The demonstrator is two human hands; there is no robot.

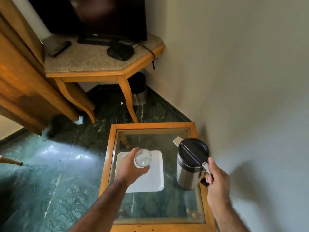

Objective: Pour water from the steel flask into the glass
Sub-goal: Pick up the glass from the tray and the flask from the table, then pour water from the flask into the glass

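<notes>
A steel flask [185,173] with a black lid and a small spout stands upright on the right side of a glass-topped side table [153,126]. My right hand [217,180] is closed around its handle. A clear drinking glass [143,158] is held in my left hand [129,166], fingers wrapped round its side, above a white square tray [155,180]. The glass is upright, its mouth facing up, to the left of the flask.
A wall runs close along the table's right edge. Beyond the table stands a wooden corner stand [103,64] with a television [100,17], a remote and cables. A steel bin [138,96] sits under it. Wooden furniture [25,91] is at left, with green marble floor between.
</notes>
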